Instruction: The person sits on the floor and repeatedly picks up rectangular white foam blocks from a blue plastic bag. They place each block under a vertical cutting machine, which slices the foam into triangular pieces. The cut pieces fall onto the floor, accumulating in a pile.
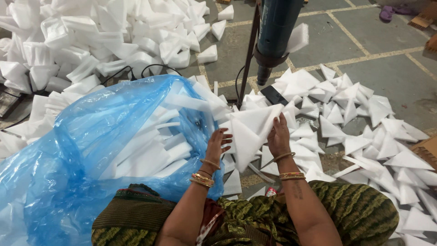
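blue bag (91, 150) beside foam triangles (248, 130)

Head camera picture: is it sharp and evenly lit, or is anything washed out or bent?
Head view: mostly sharp, with soft even light and faint shadows; the foam pile at top left is washed out to near pure white; the blue bag shows mild sheen; the floor lines bow slightly from the wide lens; both hands, left and right, are crisp.

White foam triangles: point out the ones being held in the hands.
The stack of white triangles between the left hand and right hand, raised above those scattered on the floor.
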